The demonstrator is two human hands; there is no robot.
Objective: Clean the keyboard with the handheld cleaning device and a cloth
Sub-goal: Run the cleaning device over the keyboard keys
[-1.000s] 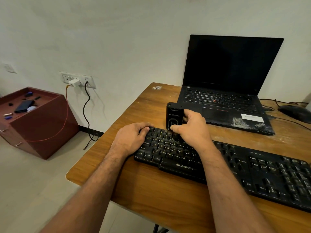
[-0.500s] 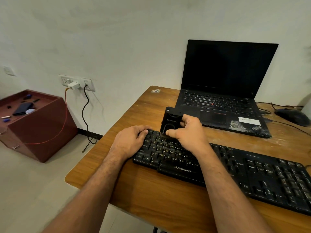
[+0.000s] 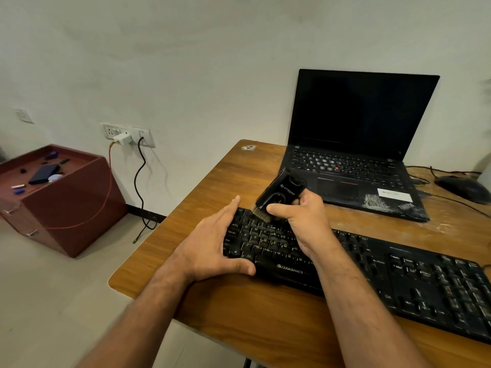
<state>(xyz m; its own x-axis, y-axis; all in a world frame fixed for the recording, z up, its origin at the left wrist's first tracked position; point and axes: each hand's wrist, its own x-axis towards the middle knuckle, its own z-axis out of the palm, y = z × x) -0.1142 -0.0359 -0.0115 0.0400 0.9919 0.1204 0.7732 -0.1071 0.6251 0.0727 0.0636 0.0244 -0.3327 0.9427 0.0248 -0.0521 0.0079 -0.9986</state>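
From the head view, the right hand (image 3: 305, 221) is reaching in from the lower right with its forearm crossing over the long black plastic keyboard (image 3: 372, 272), and its grip is clenched around the black box-shaped handheld cleaning device (image 3: 279, 193). The device is tilting, its upper end leaning toward the open black laptop (image 3: 356, 144), while its tan bristle strip (image 3: 261, 213) is pointing down at the upper left keys; whether the bristles are touching the keys is hard to tell. The left hand (image 3: 212, 245) is lying at the keyboard's left end, fingers straight along the far corner and thumb pressing against the near edge, its grip released. The keyboard is sitting on the brown wooden counter (image 3: 239, 314), in front of the laptop, and its right end is being cut off by the frame edge. The right palm is hiding part of the device and some keys. A black computer mouse (image 3: 462, 188) is lying at the far right, partly cut off.
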